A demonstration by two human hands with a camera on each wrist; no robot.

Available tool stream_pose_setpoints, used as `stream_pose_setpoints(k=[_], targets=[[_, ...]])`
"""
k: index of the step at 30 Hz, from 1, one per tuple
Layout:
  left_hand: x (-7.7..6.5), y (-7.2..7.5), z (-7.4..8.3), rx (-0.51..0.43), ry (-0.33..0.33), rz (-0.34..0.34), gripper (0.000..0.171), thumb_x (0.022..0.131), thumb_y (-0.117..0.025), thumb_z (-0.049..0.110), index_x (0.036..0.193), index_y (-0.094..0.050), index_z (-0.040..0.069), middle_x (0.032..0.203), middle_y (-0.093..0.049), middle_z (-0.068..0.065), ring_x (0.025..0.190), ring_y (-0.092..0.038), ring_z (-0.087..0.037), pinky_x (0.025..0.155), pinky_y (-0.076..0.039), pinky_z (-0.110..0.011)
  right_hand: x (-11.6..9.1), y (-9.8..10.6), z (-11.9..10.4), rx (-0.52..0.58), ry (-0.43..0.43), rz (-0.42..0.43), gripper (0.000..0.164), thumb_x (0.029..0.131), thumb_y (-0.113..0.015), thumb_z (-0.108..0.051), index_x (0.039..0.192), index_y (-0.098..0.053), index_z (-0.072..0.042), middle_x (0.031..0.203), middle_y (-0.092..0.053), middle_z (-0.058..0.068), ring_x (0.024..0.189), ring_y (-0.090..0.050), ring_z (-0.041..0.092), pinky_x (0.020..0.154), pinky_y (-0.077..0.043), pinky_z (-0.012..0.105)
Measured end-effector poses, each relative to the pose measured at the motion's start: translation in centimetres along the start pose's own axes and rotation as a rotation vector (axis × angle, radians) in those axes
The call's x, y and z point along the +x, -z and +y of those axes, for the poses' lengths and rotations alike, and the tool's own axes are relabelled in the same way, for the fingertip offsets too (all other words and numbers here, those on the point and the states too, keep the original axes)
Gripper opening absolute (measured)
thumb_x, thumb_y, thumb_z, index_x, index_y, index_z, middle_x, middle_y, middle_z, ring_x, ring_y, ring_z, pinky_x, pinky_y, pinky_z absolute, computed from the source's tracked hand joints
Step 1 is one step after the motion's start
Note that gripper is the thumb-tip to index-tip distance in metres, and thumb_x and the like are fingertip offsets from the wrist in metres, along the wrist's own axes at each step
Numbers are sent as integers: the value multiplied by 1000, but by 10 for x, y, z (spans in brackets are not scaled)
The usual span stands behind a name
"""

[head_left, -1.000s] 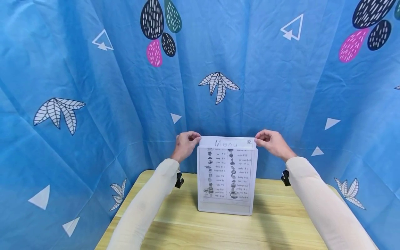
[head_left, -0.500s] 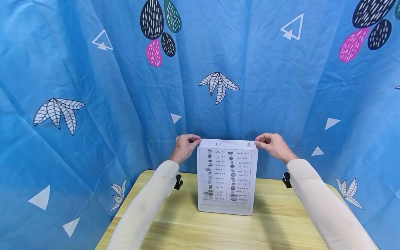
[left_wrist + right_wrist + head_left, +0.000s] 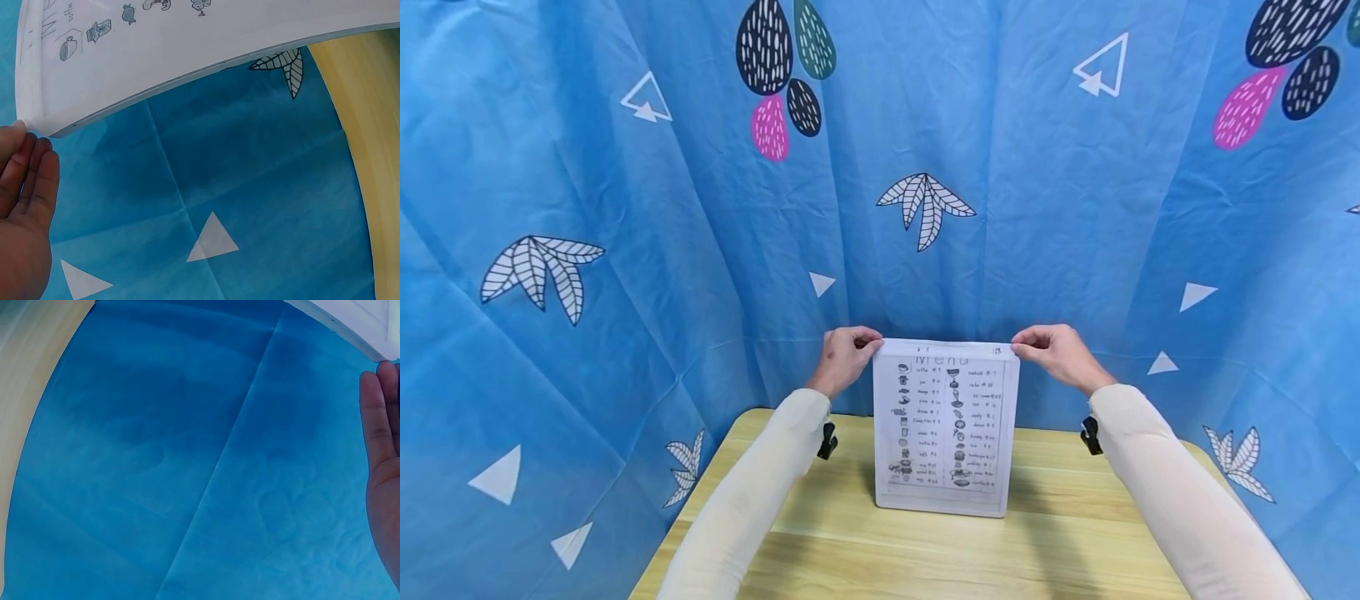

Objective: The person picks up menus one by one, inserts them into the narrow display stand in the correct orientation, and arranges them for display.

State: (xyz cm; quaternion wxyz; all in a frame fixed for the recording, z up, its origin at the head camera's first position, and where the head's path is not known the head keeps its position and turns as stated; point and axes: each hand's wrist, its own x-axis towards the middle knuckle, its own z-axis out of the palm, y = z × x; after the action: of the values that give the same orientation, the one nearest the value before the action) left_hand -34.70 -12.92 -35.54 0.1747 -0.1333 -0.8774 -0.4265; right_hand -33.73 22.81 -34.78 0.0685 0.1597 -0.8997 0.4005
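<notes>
A white-framed display holder stands upright on the table. Inside it is a paper menu sheet with small drawings and prices in two columns; its top strip sticks out a little above the frame. My left hand pinches the sheet's upper left corner between thumb and fingers, right at the frame's corner. At the opposite upper corner my right hand pinches the sheet the same way. In the left wrist view the left hand has its thumb on the sheet's corner. Only part of the right hand shows in the right wrist view.
The light wooden table ends just behind the holder. A blue patterned curtain hangs behind it and along both sides. A black wrist strap shows below the left sleeve, and another strap below the right.
The menu sheet has slid down into the holder, so its heading now sits behind the frame's upper edge. Both hands have come down slightly with it. The holder has stayed in place.
</notes>
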Motion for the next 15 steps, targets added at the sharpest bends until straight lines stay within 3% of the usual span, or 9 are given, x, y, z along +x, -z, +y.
stream_pose_setpoints(k=[1,4,11,15], targets=[[0,0,0,4,-4,-2,12,96,-69,13,101,-78,7,93,-74,-5,86,-66,-20,88,-52,-41,0,0,1,-2,1,0,23,100,-64,-22,110,-73,-3,101,-72,10,91,-62,28,79,-49,39],[-2,-1,-2,6,-6,-12,12,97,-68,14,100,-78,7,93,-74,-6,86,-66,-21,92,-49,-45,-1,-2,2,-9,3,-3,21,100,-64,-20,109,-73,-3,102,-72,10,93,-63,29,80,-50,39],[-3,-3,-5,5,-25,-19,12,96,-69,13,99,-78,6,95,-74,-7,84,-67,-21,78,-56,-38,-2,-4,6,-4,0,-15,20,99,-65,-19,108,-74,-4,102,-71,9,94,-64,29,81,-52,41],[-2,-3,-6,30,-32,-23,12,96,-69,14,99,-77,6,94,-74,-6,87,-66,-23,92,-47,-44,-3,-4,7,-9,4,-10,20,99,-66,-20,109,-74,-4,104,-71,10,93,-63,25,81,-52,41]])
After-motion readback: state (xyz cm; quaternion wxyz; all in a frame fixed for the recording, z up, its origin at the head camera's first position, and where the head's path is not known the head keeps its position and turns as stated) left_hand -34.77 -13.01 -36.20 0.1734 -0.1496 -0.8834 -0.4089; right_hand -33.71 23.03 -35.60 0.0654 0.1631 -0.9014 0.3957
